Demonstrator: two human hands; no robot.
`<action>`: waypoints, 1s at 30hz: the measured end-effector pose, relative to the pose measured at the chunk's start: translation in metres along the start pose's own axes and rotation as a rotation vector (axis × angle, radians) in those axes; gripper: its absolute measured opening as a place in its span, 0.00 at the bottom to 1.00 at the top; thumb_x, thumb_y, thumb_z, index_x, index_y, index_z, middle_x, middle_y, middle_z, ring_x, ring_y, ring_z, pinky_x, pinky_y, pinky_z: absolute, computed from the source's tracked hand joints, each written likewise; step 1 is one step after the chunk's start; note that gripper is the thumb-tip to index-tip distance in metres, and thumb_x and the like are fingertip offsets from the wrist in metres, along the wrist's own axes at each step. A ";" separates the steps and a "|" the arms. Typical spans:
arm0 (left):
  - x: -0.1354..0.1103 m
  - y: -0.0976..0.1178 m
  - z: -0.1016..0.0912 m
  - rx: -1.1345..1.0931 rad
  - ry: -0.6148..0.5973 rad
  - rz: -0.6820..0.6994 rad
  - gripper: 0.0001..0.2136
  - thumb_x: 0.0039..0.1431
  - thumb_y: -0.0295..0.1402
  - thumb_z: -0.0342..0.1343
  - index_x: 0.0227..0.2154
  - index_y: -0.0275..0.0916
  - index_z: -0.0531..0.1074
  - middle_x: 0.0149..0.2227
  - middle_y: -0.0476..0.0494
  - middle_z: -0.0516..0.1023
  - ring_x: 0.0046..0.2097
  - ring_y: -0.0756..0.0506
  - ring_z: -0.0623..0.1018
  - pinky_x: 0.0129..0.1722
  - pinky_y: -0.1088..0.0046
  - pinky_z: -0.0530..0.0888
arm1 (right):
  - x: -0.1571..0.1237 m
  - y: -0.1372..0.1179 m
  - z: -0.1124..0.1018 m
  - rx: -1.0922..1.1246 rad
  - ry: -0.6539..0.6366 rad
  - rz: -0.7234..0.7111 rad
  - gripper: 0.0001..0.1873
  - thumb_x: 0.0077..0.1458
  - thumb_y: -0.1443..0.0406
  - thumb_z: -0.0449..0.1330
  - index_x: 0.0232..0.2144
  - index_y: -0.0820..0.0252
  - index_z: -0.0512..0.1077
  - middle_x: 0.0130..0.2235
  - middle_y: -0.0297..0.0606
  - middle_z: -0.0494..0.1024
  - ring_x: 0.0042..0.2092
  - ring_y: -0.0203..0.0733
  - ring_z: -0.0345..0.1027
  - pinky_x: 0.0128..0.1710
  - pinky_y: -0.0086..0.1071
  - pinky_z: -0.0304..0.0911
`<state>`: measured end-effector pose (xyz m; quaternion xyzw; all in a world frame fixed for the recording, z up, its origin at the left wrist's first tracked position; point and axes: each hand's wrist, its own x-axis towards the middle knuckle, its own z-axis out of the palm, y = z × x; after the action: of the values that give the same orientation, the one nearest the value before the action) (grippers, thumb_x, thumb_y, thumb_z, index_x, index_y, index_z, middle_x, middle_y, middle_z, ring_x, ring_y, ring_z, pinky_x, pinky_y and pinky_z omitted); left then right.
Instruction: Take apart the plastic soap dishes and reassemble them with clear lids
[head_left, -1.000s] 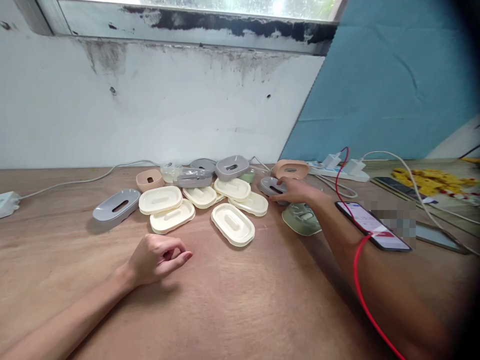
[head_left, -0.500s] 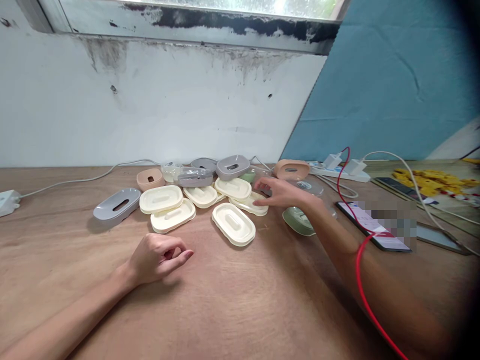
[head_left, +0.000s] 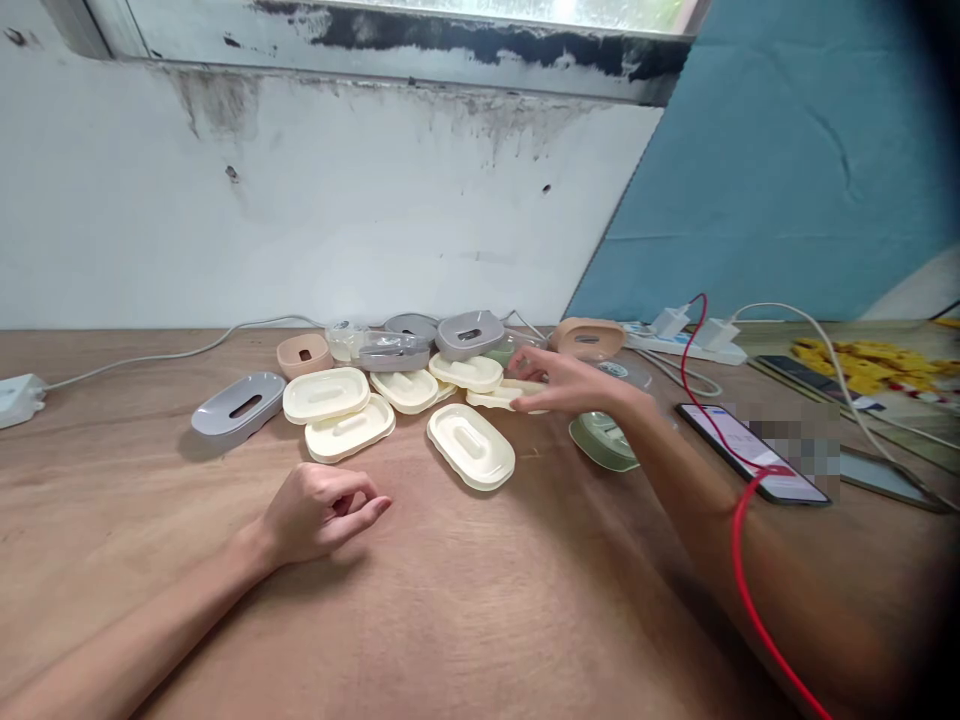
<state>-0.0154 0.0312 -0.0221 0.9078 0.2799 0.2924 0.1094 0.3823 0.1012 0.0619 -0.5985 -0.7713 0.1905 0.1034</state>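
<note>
My right hand (head_left: 566, 383) reaches over the right end of a group of cream oval plastic lids. Its thumb and fingers close around the edge of one cream lid (head_left: 491, 397), which looks slightly tilted. Another cream lid (head_left: 471, 447) lies by itself in front, its long raised ridge facing up. More cream lids (head_left: 326, 394) overlap to the left. My left hand (head_left: 322, 512) rests on the table nearer to me, fingers curled in, with nothing seen in them. Beneath my right forearm sits a green oval container (head_left: 602, 443), partly covered by the arm.
Grey slotted oval dishes (head_left: 238, 408) and peach ones (head_left: 589, 338) stand around the lids, some with clear plastic. To the right are a phone (head_left: 750, 455), a red cable (head_left: 739, 560) crossing my forearm, a power strip (head_left: 705, 346) and yellow items (head_left: 870, 365). A wall rises behind.
The cream lid at my right hand has tipped and now shows more edge-on, with the fingers closer around it. My left hand stays in place. The whole view has shifted slightly.
</note>
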 end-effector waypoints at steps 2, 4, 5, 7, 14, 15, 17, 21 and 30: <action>0.000 -0.001 0.001 -0.001 0.001 -0.001 0.11 0.68 0.35 0.57 0.30 0.39 0.78 0.18 0.56 0.66 0.20 0.54 0.64 0.22 0.77 0.60 | -0.004 0.001 -0.011 0.098 -0.032 0.008 0.26 0.50 0.51 0.67 0.49 0.53 0.69 0.48 0.41 0.82 0.47 0.51 0.75 0.41 0.37 0.67; 0.000 -0.002 0.002 -0.002 0.003 -0.001 0.11 0.68 0.35 0.56 0.30 0.39 0.78 0.18 0.56 0.66 0.20 0.54 0.64 0.22 0.76 0.59 | -0.008 0.002 -0.020 0.210 -0.057 0.019 0.24 0.52 0.51 0.66 0.48 0.53 0.69 0.45 0.39 0.83 0.45 0.50 0.76 0.41 0.37 0.67; 0.000 -0.002 0.003 -0.002 0.004 0.000 0.11 0.68 0.35 0.56 0.30 0.39 0.78 0.18 0.56 0.66 0.20 0.54 0.64 0.22 0.76 0.60 | -0.010 0.002 -0.024 0.261 -0.058 0.015 0.24 0.52 0.52 0.66 0.48 0.54 0.69 0.45 0.39 0.83 0.45 0.50 0.76 0.41 0.37 0.66; 0.000 -0.001 0.003 -0.002 0.006 0.000 0.11 0.68 0.35 0.56 0.31 0.40 0.78 0.18 0.56 0.67 0.20 0.54 0.64 0.23 0.76 0.60 | -0.013 -0.005 -0.028 0.330 -0.046 -0.033 0.23 0.53 0.52 0.66 0.47 0.55 0.69 0.45 0.40 0.83 0.45 0.48 0.76 0.40 0.36 0.65; -0.002 0.000 -0.005 -0.044 0.062 -0.014 0.21 0.70 0.50 0.51 0.53 0.39 0.72 0.34 0.46 0.76 0.32 0.48 0.76 0.34 0.73 0.71 | -0.032 -0.084 0.009 0.324 -0.159 -0.472 0.22 0.54 0.52 0.67 0.46 0.57 0.74 0.45 0.40 0.79 0.42 0.44 0.73 0.39 0.34 0.66; -0.002 -0.001 -0.006 -0.069 0.068 -0.009 0.27 0.69 0.56 0.48 0.57 0.39 0.68 0.40 0.42 0.77 0.37 0.45 0.77 0.39 0.69 0.73 | -0.036 -0.097 0.023 0.326 -0.194 -0.513 0.23 0.53 0.52 0.68 0.47 0.57 0.73 0.45 0.39 0.79 0.42 0.44 0.73 0.39 0.35 0.67; -0.001 -0.003 -0.008 -0.127 0.058 0.021 0.36 0.65 0.65 0.42 0.61 0.40 0.64 0.49 0.35 0.74 0.48 0.38 0.76 0.46 0.61 0.74 | -0.043 -0.118 0.050 0.260 -0.227 -0.631 0.27 0.50 0.52 0.71 0.48 0.56 0.73 0.47 0.40 0.79 0.47 0.48 0.72 0.46 0.39 0.67; -0.001 -0.006 -0.006 -0.199 -0.003 0.098 0.47 0.54 0.71 0.49 0.66 0.41 0.56 0.56 0.32 0.69 0.55 0.33 0.73 0.53 0.55 0.74 | -0.049 -0.138 0.080 0.143 -0.232 -0.746 0.31 0.50 0.50 0.71 0.53 0.53 0.70 0.57 0.45 0.74 0.56 0.54 0.68 0.54 0.46 0.65; 0.002 0.006 -0.008 -0.233 -0.142 0.106 0.55 0.45 0.66 0.64 0.69 0.41 0.50 0.51 0.35 0.71 0.47 0.38 0.75 0.49 0.55 0.77 | -0.001 -0.020 0.002 -0.237 0.321 0.029 0.27 0.61 0.44 0.57 0.51 0.56 0.70 0.53 0.50 0.77 0.55 0.61 0.70 0.53 0.49 0.63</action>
<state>-0.0165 0.0277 -0.0125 0.9209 0.1873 0.2632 0.2181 0.3645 0.0959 0.0683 -0.6401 -0.7533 0.0019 0.1510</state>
